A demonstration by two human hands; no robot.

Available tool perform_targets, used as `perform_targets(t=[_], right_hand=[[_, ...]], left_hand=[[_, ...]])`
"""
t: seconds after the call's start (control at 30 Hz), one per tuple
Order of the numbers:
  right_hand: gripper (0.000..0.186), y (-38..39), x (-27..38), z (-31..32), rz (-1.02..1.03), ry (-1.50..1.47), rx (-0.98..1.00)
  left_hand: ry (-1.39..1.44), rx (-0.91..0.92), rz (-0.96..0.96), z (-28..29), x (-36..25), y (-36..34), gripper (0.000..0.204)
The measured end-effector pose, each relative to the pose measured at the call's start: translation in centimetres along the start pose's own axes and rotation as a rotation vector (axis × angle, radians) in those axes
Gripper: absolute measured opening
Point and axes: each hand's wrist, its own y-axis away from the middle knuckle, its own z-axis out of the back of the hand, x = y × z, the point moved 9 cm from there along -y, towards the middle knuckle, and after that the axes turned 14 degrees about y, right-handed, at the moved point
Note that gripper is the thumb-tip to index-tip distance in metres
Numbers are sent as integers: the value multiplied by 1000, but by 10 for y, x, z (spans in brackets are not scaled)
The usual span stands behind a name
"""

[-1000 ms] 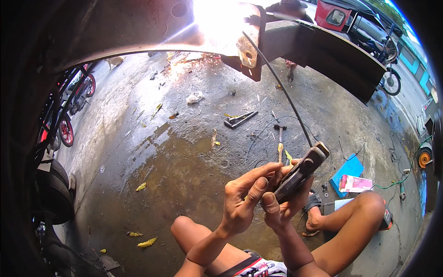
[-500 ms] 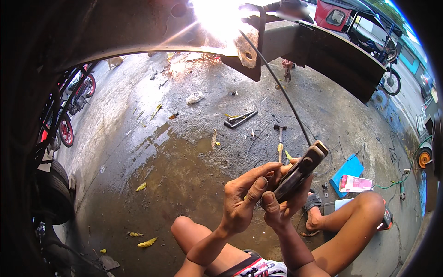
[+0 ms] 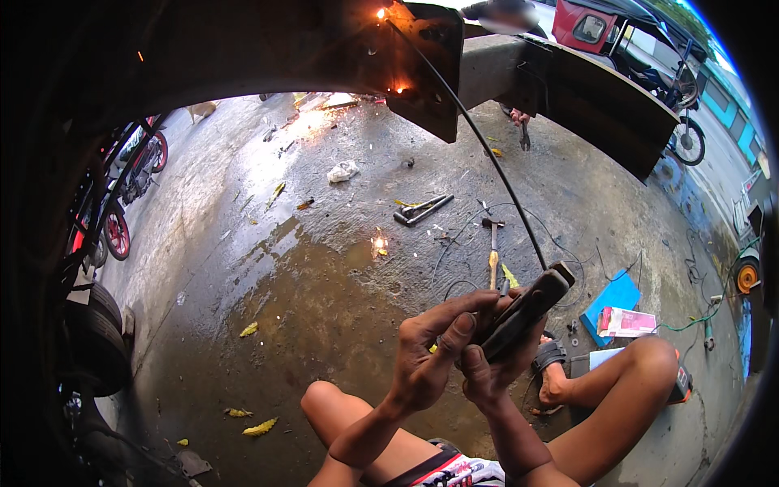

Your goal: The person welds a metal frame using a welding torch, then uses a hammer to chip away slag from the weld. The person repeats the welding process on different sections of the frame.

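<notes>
Both my hands are raised in front of me around a dark welding electrode holder [image 3: 531, 311]. My right hand [image 3: 497, 377] wraps its handle, thumb along the near side. My left hand [image 3: 428, 349] is closed against the holder's left side, its fingertips partly hidden. From the holder's jaws a long thin welding rod [image 3: 479, 146] runs up and left. Its far end meets a dark steel plate [image 3: 434, 101] at the edge of a large beam [image 3: 243, 57]. An orange glow marks that tip, and a second glowing spot shows lower on the plate.
A hammer [image 3: 493, 243] and a folded metal tool [image 3: 424, 210] lie on the wet concrete. At right are a blue sheet [image 3: 614, 296], a pink-white box [image 3: 626, 323] and cables. Beyond the beam, another person's hand [image 3: 517, 117] holds a plier-like tool. Motorcycles stand left.
The blinding white arc at the plate has dwindled to small orange glows, and the scene is darker. The holder has tipped slightly lower. Sparks appear on the floor; the other person's hand shifted right.
</notes>
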Motion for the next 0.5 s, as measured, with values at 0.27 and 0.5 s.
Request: perform_targets(t=[0.27, 0.5], right_hand=[[84, -5, 1, -5, -31, -10, 24], [82, -11, 4, -6, 43, 59, 21]], left_hand=[[49, -21, -33, 4, -1, 0, 47], [53, -30, -39, 5, 0, -1, 48]])
